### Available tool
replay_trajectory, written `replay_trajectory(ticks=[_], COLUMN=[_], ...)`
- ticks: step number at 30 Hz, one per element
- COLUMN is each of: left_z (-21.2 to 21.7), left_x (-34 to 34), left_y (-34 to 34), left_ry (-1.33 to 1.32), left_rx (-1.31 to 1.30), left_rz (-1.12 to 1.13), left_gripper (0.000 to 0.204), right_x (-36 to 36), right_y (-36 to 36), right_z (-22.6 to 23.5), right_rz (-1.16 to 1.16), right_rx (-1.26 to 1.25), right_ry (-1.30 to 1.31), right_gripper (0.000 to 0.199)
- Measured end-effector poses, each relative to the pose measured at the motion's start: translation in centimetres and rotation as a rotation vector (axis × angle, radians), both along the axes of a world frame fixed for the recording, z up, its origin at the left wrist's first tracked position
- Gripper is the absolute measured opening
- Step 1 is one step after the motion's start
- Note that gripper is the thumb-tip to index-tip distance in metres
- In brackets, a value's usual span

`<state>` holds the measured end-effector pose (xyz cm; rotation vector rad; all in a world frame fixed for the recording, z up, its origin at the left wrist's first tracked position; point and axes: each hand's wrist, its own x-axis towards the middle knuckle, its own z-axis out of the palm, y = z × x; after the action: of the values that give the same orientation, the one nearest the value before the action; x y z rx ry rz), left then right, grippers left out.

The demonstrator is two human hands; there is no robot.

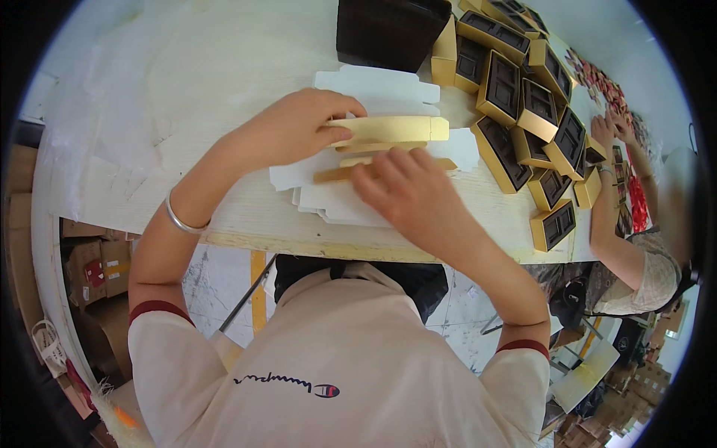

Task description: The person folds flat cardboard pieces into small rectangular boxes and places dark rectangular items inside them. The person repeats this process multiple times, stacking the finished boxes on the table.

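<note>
In front of me a partly folded gold cardboard box (396, 129) lies on a stack of flat cardboard blanks (373, 84), white side up. My left hand (302, 123) pinches the left end of its raised far wall between thumb and fingers. Lower and to the right, my right hand (407, 190) has its fingers curled over the near gold edge; the fingertips are partly hidden. The box's inside is mostly covered by that hand. Beyond the blanks stands a dark brown box (388, 33).
Gold boxes with dark compartment inserts (499, 86) are heaped to the right. At far right a co-worker's arm (606, 201) reaches over the table near small red items (597, 78). Clear plastic film (82, 112) lies at left. Cardboard cartons (97, 272) sit below the table.
</note>
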<state>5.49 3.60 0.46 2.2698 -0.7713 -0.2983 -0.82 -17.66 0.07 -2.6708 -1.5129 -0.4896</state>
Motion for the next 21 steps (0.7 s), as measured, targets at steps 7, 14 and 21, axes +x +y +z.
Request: replay_trajectory(ticks=[7,14,21], left_z=[2.6,-2.5,-0.8], left_x=[-4.0,-6.0,-5.4], left_y=[-0.7,-2.7,-0.4], left_ry=[-0.374,-0.19,0.127], left_rx=[-0.054,-0.036,-0.212], left_rz=[0.052,0.022,-0.219], left_gripper=[0.042,0.032,0.038], right_x=[-0.5,0.7,0.7], right_y=[-2.0,-4.7,-4.2], right_z=[3.8,-0.3,-1.8], right_rz=[0.044,0.153,0.086], right_rx=[0.043,0.149,0.437], right_ry=[-0.125,0.223,0.438], right_gripper=[0.024,0.033,0.016])
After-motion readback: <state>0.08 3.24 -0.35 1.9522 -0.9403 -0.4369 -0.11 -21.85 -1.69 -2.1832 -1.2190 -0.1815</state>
